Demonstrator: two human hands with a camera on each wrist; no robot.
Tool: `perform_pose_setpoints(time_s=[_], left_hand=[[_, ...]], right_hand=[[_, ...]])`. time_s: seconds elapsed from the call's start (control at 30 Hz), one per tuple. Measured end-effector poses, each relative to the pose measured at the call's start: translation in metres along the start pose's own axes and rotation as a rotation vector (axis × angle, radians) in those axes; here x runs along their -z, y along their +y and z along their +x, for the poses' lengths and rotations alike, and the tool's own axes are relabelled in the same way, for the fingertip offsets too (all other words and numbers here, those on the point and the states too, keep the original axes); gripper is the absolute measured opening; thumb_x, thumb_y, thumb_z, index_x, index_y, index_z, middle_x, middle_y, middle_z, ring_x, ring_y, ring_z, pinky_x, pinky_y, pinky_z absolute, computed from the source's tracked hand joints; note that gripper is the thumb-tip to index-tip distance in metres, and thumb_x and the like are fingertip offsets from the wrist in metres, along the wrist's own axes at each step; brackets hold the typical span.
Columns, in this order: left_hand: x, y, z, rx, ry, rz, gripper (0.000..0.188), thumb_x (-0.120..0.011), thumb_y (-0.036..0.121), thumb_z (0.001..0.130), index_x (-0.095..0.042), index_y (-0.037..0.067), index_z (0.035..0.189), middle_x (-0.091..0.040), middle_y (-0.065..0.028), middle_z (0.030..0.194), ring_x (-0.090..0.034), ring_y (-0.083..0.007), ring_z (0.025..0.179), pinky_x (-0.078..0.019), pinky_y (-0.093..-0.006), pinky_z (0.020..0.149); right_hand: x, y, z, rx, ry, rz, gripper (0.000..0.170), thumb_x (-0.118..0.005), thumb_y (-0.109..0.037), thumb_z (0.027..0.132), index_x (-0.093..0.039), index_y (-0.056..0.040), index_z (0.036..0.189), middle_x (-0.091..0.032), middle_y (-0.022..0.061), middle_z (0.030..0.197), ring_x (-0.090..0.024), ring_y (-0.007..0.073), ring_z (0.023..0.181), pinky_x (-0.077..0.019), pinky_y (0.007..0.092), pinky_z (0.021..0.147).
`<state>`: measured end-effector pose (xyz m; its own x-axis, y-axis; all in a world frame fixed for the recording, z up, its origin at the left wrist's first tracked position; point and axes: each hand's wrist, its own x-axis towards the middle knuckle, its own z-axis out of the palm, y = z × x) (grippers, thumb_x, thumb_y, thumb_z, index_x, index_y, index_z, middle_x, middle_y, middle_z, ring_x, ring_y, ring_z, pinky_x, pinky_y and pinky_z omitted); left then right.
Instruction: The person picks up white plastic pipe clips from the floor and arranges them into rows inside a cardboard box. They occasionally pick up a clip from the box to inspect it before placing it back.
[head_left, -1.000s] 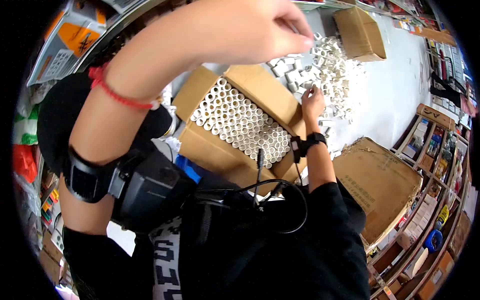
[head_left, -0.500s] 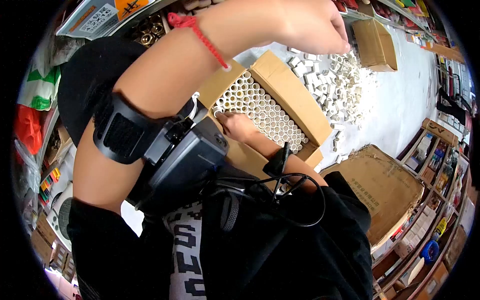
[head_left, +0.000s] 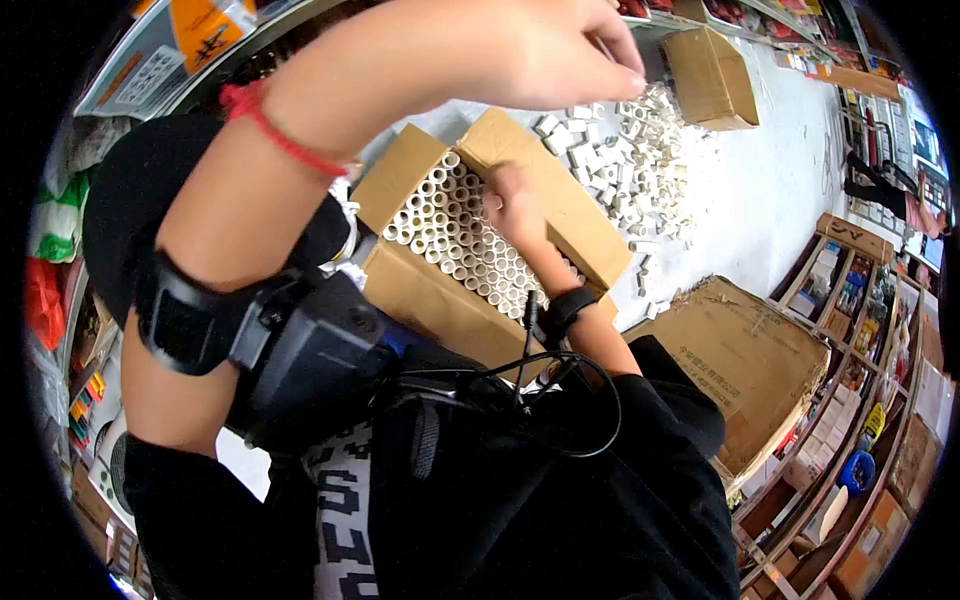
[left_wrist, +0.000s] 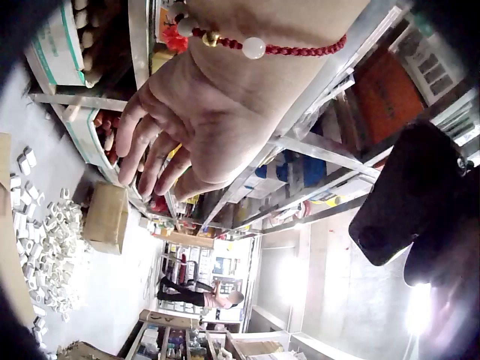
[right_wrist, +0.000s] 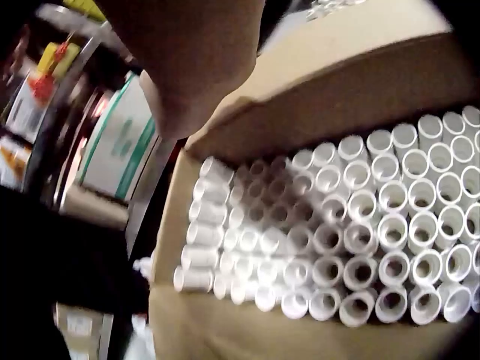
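White tube-shaped pieces (head_left: 470, 255) stand upright, packed in rows inside an open cardboard box (head_left: 425, 295). Over the box's far half hovers the right hand (head_left: 517, 205), blurred, its fingers bent; whether it holds a piece cannot be told. In the right wrist view that hand (right_wrist: 199, 64) shows dark above the box corner, fingers hidden, and several tubes (right_wrist: 199, 255) lean at the row's end. The left hand (head_left: 575, 60) is raised in the air above the box's far side. The left wrist view shows the same hand (left_wrist: 202, 124) with loosely bent fingers and nothing in them.
Loose white pieces (head_left: 640, 160) lie heaped on the floor beyond the box, beside a smaller carton (head_left: 705, 80). A flattened cardboard piece (head_left: 745, 365) lies at the right. Shelves (head_left: 850, 400) line the right side, and a person (left_wrist: 214, 298) stands far back.
The right hand, over the loose heap a second ago and then at the box's left end, is now lifted and further right above the tubes. The left hand stays raised, shifting with the view.
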<state>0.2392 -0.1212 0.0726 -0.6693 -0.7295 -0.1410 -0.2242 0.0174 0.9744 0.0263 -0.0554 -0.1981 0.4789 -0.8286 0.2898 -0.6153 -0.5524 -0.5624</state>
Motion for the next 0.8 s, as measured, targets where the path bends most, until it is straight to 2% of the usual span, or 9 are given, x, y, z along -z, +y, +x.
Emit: perform_pose_setpoints(time_s=[0.1, 0.17, 0.2, 0.33, 0.43, 0.53, 0.67, 0.77, 0.8], left_hand=[[-0.008, -0.016, 0.015, -0.027, 0.037, 0.001, 0.031, -0.05, 0.02, 0.082, -0.053, -0.003, 0.103, -0.058, -0.0138, 0.094, -0.055, -0.0178, 0.088, -0.0425, -0.0267, 0.078], [-0.024, -0.039, 0.029, -0.085, 0.141, -0.046, 0.027, -0.051, 0.015, 0.083, -0.052, -0.001, 0.104, -0.058, -0.0099, 0.096, -0.054, -0.014, 0.092, -0.0412, -0.0242, 0.083], [-0.023, -0.037, 0.029, -0.089, 0.122, -0.016, 0.026, -0.051, 0.015, 0.083, -0.053, -0.001, 0.104, -0.058, -0.0092, 0.096, -0.054, -0.0129, 0.091, -0.0415, -0.0235, 0.082], [-0.025, -0.033, 0.027, -0.012, 0.225, 0.061, 0.025, -0.052, 0.014, 0.082, -0.054, 0.001, 0.103, -0.058, -0.0077, 0.094, -0.053, -0.0102, 0.088, -0.0418, -0.0218, 0.078], [-0.023, -0.034, 0.029, 0.037, 0.235, 0.113, 0.024, -0.052, 0.014, 0.082, -0.054, 0.002, 0.103, -0.058, -0.0071, 0.093, -0.053, -0.0094, 0.086, -0.0417, -0.0208, 0.077], [-0.023, -0.039, 0.029, 0.061, 0.23, 0.085, 0.025, -0.052, 0.016, 0.082, -0.054, 0.002, 0.102, -0.058, -0.0067, 0.092, -0.053, -0.0092, 0.085, -0.0416, -0.0211, 0.076], [-0.019, -0.046, 0.026, 0.064, 0.227, 0.09, 0.026, -0.051, 0.018, 0.083, -0.054, 0.001, 0.102, -0.058, -0.0073, 0.092, -0.053, -0.01, 0.085, -0.0415, -0.0221, 0.076], [-0.022, -0.049, 0.022, 0.039, 0.252, 0.134, 0.026, -0.051, 0.018, 0.083, -0.054, 0.001, 0.102, -0.058, -0.0073, 0.091, -0.053, -0.0097, 0.085, -0.0415, -0.0218, 0.076], [-0.023, -0.049, 0.021, 0.023, 0.265, 0.161, 0.026, -0.051, 0.018, 0.083, -0.054, 0.001, 0.102, -0.058, -0.0072, 0.091, -0.053, -0.0095, 0.085, -0.0416, -0.0216, 0.076]], right_hand=[[0.007, 0.073, -0.003, -0.367, 0.201, -0.152, 0.013, -0.054, -0.006, 0.066, -0.052, -0.0005, 0.079, -0.052, 0.0155, 0.074, -0.052, 0.0345, 0.071, -0.0432, 0.0399, 0.065], [0.01, 0.104, -0.009, -0.785, -0.154, -0.065, 0.026, -0.058, -0.011, 0.067, -0.052, 0.0018, 0.088, -0.052, 0.0187, 0.082, -0.053, 0.0346, 0.082, -0.0443, 0.0381, 0.069], [0.008, 0.117, -0.009, -0.887, -0.268, -0.033, 0.037, -0.061, -0.015, 0.065, -0.05, 0.0016, 0.096, -0.05, 0.0212, 0.094, -0.052, 0.0347, 0.091, -0.0445, 0.0377, 0.074], [-0.008, 0.125, -0.004, -0.804, -0.111, -0.226, 0.05, -0.063, -0.012, 0.063, -0.043, -0.0027, 0.108, -0.039, 0.0226, 0.113, -0.051, 0.0374, 0.091, -0.0436, 0.0403, 0.077], [-0.009, 0.136, 0.008, -0.66, -0.064, -0.286, 0.055, -0.063, -0.01, 0.062, -0.04, -0.0021, 0.11, -0.037, 0.0222, 0.113, -0.05, 0.0388, 0.09, -0.0433, 0.0404, 0.078], [-0.017, 0.167, 0.01, -0.522, -0.177, -0.352, 0.052, -0.064, -0.008, 0.061, -0.04, -0.001, 0.108, -0.039, 0.0212, 0.11, -0.051, 0.0379, 0.089, -0.0442, 0.0407, 0.076], [-0.013, 0.153, 0.025, -0.718, -0.333, -0.423, 0.047, -0.063, -0.007, 0.062, -0.041, 0.0006, 0.103, -0.04, 0.0198, 0.107, -0.052, 0.0351, 0.088, -0.0458, 0.0387, 0.075], [-0.011, 0.141, 0.027, -0.751, -0.36, -0.449, 0.045, -0.062, -0.006, 0.063, -0.041, 0.0018, 0.102, -0.04, 0.0198, 0.108, -0.053, 0.0344, 0.088, -0.0465, 0.0378, 0.075], [-0.007, 0.136, 0.028, -0.643, -0.381, -0.505, 0.049, -0.065, -0.01, 0.062, -0.04, 0.002, 0.102, -0.041, 0.0198, 0.107, -0.054, 0.0342, 0.087, -0.0469, 0.0376, 0.075]])
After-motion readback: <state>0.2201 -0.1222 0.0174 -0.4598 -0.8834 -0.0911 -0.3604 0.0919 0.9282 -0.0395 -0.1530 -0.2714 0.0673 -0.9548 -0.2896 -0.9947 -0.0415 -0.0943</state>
